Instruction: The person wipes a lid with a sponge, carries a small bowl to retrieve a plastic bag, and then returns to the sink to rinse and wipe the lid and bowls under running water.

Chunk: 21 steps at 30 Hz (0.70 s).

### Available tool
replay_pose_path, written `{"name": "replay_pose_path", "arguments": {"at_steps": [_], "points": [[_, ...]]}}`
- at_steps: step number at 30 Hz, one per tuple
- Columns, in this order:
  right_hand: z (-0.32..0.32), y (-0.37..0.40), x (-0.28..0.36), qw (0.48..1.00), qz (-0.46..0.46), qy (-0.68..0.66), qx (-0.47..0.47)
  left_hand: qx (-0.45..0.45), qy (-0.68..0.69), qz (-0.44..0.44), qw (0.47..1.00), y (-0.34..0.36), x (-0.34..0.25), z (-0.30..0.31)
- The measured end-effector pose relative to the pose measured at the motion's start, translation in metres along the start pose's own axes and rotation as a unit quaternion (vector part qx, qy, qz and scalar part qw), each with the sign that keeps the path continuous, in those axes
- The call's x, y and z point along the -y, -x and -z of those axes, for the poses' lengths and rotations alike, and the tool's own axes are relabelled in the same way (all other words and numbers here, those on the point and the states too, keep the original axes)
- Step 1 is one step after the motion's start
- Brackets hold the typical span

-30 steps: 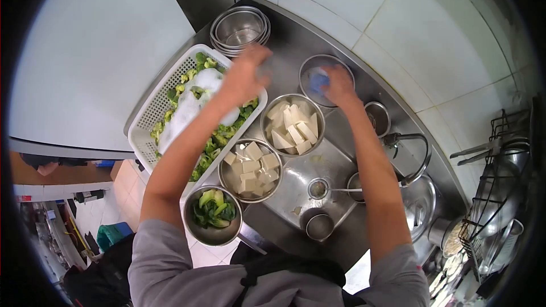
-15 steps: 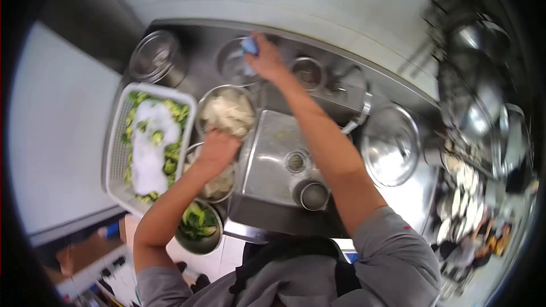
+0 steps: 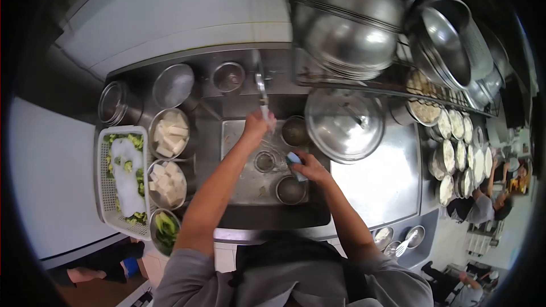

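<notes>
My left hand (image 3: 260, 125) is at the spout end of the tap (image 3: 261, 86), above the steel sink (image 3: 232, 139). Water splashes around it, and motion blur hides how its fingers are set. A blue sponge (image 3: 294, 160) with a darker green side is gripped in my right hand (image 3: 311, 168), inside the sink's right side. That hand lies between two round metal pots, an upper one (image 3: 294, 131) and a lower one (image 3: 290, 190). The drain (image 3: 264, 162) lies between my hands.
To the left stand two bowls of white blocks like tofu (image 3: 171, 133) (image 3: 167, 183), a bowl of greens (image 3: 165, 231) and a white basket (image 3: 102, 182) of broccoli. A large lid (image 3: 345, 131) sits right of the sink, below a rack (image 3: 318, 82) of stacked bowls.
My left hand has left the bowl of white blocks and moved right to the tap. My right hand has brought the sponge from the bowl at the back down into the sink. The view has shifted right.
</notes>
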State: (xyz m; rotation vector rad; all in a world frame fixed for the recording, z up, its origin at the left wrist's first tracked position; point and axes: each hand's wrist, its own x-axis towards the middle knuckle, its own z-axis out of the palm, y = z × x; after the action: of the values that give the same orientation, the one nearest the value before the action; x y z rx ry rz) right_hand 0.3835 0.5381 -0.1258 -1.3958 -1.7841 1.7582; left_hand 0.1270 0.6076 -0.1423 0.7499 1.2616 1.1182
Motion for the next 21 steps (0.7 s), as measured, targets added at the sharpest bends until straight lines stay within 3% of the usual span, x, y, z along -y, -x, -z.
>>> {"name": "replay_pose_path", "arguments": {"at_steps": [1,3,5,8,11,12,14,17,19,21], "points": [[0.017,0.023,0.008,1.000,-0.024,0.017,-0.010,-0.072,0.245,0.057,0.965,-0.020,0.010,-0.023],[0.056,0.046,0.017,0.996,0.034,0.044,-0.066,-0.137,0.296,-0.049,0.944,-0.064,0.039,-0.042],[0.097,0.063,0.036,0.988,0.070,0.072,-0.119,-0.183,0.324,0.005,0.928,-0.081,0.008,-0.067],[0.148,0.074,0.062,0.973,0.030,0.112,-0.201,-0.177,0.404,0.000,0.897,-0.115,0.020,-0.055],[0.195,0.049,0.028,0.930,0.111,0.196,-0.290,-0.140,0.428,-0.082,0.889,-0.114,-0.003,-0.067],[0.204,0.043,0.026,0.903,0.137,0.259,-0.316,-0.105,0.392,-0.119,0.906,-0.101,-0.021,-0.080],[0.213,0.021,0.013,0.911,0.107,0.258,-0.304,-0.034,0.313,-0.190,0.930,-0.074,-0.061,-0.115],[0.203,0.004,0.005,0.908,0.131,0.267,-0.293,-0.177,0.126,-0.167,0.962,-0.047,-0.011,-0.129],[0.187,-0.004,0.013,0.911,0.163,0.248,-0.286,-0.224,-0.111,-0.055,0.967,-0.030,0.055,-0.118],[0.152,-0.002,0.019,0.925,0.177,0.201,-0.270,-0.165,0.112,-0.008,0.980,0.003,0.094,-0.115]]}}
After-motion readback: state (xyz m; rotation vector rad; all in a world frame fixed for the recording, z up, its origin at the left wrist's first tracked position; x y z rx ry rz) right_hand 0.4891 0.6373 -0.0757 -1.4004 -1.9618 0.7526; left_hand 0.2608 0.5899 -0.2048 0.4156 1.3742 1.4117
